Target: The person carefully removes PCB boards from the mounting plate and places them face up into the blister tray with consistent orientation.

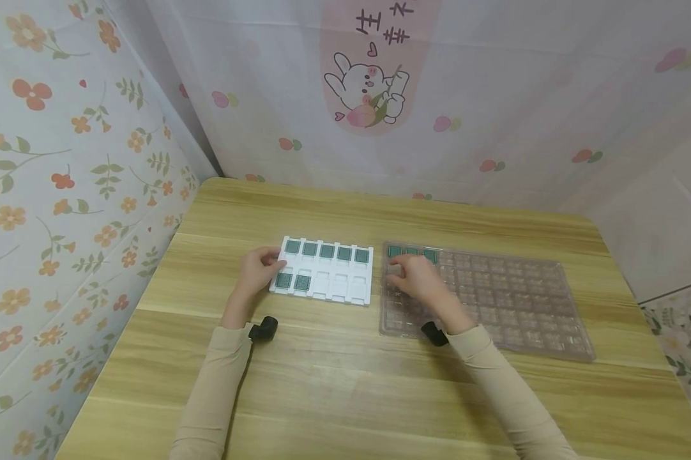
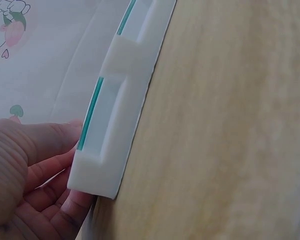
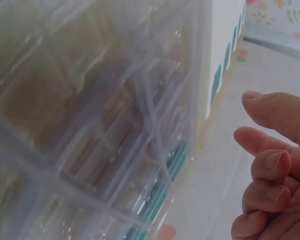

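Observation:
My left hand (image 1: 256,273) pinches the left end of a white plastic tray (image 1: 322,263) between thumb and fingers; the left wrist view shows the thumb (image 2: 52,139) along its rim. Green square chips (image 1: 326,251) fill the tray's far row, and two more sit at the left of its near row. Over the left part of a clear plastic compartment tray (image 1: 518,287) is my right hand (image 1: 421,279). In the right wrist view its thumb and index finger are apart with nothing between them, the other fingers loosely bent. Three green chips (image 1: 394,252) lie in the clear tray's far left pockets.
Both trays lie side by side on a wood-grain table (image 1: 322,383), a narrow gap between them. A printed curtain (image 1: 253,76) hangs behind the table, and a floral one (image 1: 64,211) on the left. Black wrist devices (image 1: 265,328) sit at both sleeves.

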`<state>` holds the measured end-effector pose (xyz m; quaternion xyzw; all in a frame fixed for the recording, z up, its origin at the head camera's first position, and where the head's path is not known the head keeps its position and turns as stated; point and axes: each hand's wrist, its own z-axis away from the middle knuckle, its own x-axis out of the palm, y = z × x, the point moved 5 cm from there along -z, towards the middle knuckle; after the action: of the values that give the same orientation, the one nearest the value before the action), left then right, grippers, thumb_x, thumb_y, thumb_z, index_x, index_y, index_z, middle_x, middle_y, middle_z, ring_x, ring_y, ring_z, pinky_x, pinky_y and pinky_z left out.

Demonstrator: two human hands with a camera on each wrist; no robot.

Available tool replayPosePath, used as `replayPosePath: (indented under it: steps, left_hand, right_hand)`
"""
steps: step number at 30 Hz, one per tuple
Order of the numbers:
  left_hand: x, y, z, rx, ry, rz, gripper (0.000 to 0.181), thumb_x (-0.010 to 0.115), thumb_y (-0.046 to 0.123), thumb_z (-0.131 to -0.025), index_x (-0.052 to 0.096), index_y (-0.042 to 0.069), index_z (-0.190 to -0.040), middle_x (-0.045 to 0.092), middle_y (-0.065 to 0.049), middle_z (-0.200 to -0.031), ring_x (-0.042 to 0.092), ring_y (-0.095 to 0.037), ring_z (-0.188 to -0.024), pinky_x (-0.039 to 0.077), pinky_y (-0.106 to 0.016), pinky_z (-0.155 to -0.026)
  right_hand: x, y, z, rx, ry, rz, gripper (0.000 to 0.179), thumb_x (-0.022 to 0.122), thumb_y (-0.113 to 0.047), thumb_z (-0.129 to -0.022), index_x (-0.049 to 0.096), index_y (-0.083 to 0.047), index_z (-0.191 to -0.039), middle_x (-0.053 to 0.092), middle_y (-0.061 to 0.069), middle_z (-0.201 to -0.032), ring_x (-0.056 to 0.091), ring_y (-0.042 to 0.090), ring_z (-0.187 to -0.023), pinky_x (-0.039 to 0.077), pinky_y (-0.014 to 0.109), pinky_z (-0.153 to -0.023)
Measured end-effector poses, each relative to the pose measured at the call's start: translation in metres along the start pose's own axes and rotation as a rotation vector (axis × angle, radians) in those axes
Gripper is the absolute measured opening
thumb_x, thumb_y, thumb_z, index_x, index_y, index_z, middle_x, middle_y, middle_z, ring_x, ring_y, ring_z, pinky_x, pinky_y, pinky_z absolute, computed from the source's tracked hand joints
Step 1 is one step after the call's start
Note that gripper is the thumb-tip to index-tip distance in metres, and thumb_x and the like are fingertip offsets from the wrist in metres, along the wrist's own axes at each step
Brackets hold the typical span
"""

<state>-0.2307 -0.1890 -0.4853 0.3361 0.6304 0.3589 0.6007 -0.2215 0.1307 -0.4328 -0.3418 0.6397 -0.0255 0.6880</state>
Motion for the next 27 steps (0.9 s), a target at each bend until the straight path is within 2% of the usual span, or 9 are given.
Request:
replayPosePath:
  steps: [5, 15, 22, 27]
  left_hand:
    - [0.0, 0.0, -0.001, 0.001, 0.0, -0.014, 0.034, 0.067, 0.005, -0.084, 0.061, -0.009, -0.114, 0.065, -0.023, -0.102, 0.059, -0.029, -0.085, 0.044, -0.027, -0.069]
    - [0.001, -0.002, -0.002, 0.006, -0.003, -0.007, 0.035, 0.067, 0.006, -0.084, 0.061, -0.009, -0.114, 0.065, -0.024, -0.102, 0.06, -0.029, -0.085, 0.045, -0.028, -0.07]
    - [0.001, -0.002, -0.002, 0.007, -0.004, 0.003, 0.035, 0.067, 0.004, -0.083, 0.06, -0.01, -0.114, 0.065, -0.024, -0.103, 0.06, -0.03, -0.085, 0.045, -0.025, -0.069]
    - [0.001, -0.003, -0.002, 0.009, 0.0, 0.011, 0.035, 0.067, 0.004, -0.083, 0.06, -0.011, -0.114, 0.064, -0.025, -0.103, 0.059, -0.03, -0.085, 0.044, -0.022, -0.066]
  right_hand:
    - [0.004, -0.006, -0.002, -0.021, 0.008, -0.004, 0.03, 0.07, -0.008, -0.082, 0.065, 0.006, -0.109, 0.031, -0.006, -0.046, 0.022, 0.005, -0.041, 0.025, 0.021, -0.042]
    - [0.012, -0.018, -0.009, -0.078, 0.037, 0.036, 0.027, 0.07, -0.007, -0.08, 0.067, 0.005, -0.104, 0.045, -0.003, -0.056, 0.034, 0.006, -0.047, 0.03, 0.021, -0.044]
    - [0.018, -0.026, -0.012, -0.061, -0.009, 0.006, 0.027, 0.069, -0.011, -0.083, 0.066, 0.004, -0.106, 0.038, -0.005, -0.051, 0.029, 0.006, -0.044, 0.029, 0.021, -0.044]
    - [0.021, -0.031, -0.015, -0.059, -0.003, 0.012, 0.028, 0.07, -0.013, -0.083, 0.067, 0.003, -0.106, 0.037, -0.006, -0.05, 0.03, 0.006, -0.045, 0.028, 0.021, -0.044]
